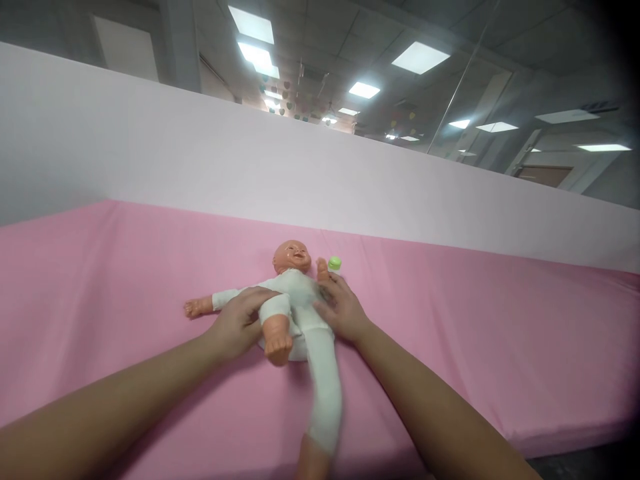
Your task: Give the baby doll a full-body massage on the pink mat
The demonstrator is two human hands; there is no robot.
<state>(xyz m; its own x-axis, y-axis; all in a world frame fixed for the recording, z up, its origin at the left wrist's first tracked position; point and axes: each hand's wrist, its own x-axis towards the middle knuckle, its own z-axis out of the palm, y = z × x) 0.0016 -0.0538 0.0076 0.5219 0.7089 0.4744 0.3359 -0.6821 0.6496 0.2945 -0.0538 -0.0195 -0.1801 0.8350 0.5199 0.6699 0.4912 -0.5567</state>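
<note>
The doll [300, 288] lies on its back on the pink mat [450, 320], head toward the white wall [250, 173]. My left hand [239, 321] is curved against its side by the raised leg [277, 327]; my right hand [346, 312] rests at the opposite side, fingers partly bent. Blur and angle hide the fingertips, so I cannot tell whether either hand is gripping.

Risk 1: uneven hand pressure could roll the torso sideways. Risk 2: lifting by the raised leg alone could twist the hip and let the head drag. Risk 3: the green-lidded container [335, 264] stands just beyond my right fingers, beside the doll's hand [323, 269]; an outward sweep of either could knock it over.
</note>
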